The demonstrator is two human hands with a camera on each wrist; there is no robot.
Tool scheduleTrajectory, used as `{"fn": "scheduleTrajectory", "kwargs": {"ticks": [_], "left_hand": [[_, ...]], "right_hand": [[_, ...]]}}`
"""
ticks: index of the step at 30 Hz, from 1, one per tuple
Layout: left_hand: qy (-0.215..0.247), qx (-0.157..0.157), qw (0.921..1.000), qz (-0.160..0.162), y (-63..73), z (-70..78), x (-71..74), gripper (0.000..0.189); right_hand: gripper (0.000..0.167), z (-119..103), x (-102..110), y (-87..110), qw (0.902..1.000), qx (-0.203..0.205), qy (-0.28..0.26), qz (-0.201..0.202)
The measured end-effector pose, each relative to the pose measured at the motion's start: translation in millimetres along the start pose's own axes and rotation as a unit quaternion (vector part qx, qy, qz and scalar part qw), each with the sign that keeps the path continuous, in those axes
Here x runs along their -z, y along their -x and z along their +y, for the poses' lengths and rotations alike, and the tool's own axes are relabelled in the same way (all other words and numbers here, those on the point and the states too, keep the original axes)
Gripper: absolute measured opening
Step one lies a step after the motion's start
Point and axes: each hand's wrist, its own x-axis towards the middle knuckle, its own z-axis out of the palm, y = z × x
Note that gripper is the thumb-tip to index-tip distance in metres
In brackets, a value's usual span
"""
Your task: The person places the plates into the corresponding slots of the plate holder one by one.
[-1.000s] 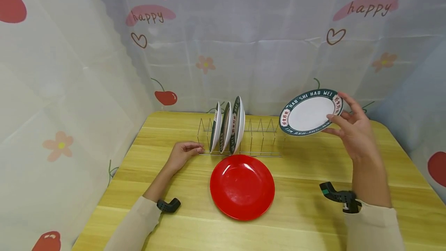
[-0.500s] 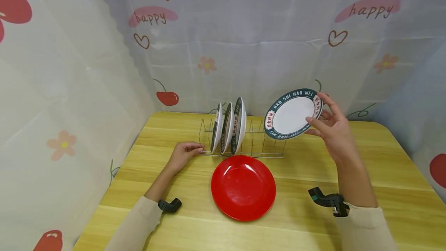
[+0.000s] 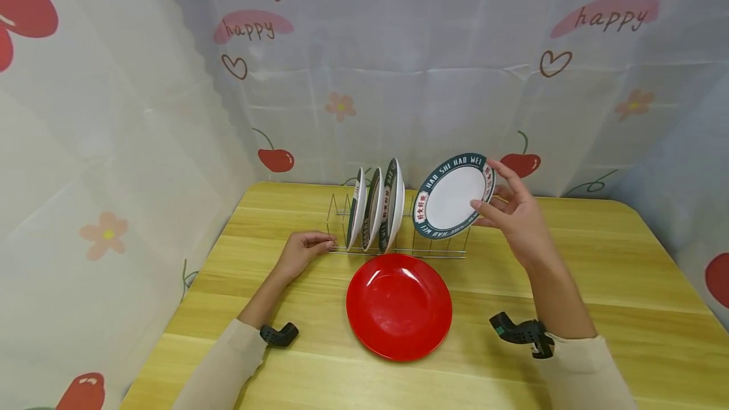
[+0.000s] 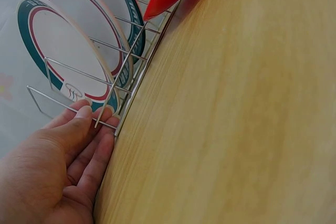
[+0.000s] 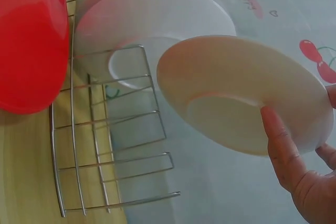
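Here, right grip (image 3: 515, 212) pinches round plate (image 3: 451, 199) near wire rack (image 3: 427, 256).

The yellowish wood-grain table (image 3: 319, 372) has got a silvery metal wire rack (image 3: 431, 250) sitting toward the back edge, plus a shiny round red plate (image 3: 398, 307) just lying there right in front of the rack.

A white plate (image 3: 454, 198) with a green, lettered rim tilts above the right half of a wire rack (image 3: 430, 256), three upright plates (image 3: 373, 211) left.
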Motion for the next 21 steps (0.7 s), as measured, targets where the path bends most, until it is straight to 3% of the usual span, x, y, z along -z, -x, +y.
{"fn": "scheduleTrajectory", "kwargs": {"ticks": [13, 21], "left_hand": [[-0.001, -0.012, 0.9999, -0.001, 0.5, -2.1, 0.9, 0.021], [0.001, -0.018, 0.9998, -0.002, -0.3, -3.2, 0.9, 0.021]], "right_hand": [[0.077, 3.9, -18.6, -0.4, 0.9974, -0.017, 0.067, -0.021], [0.077, 4.6, -27.8, -3.8, 0.9952, -0.031, 0.079, -0.048]]}}
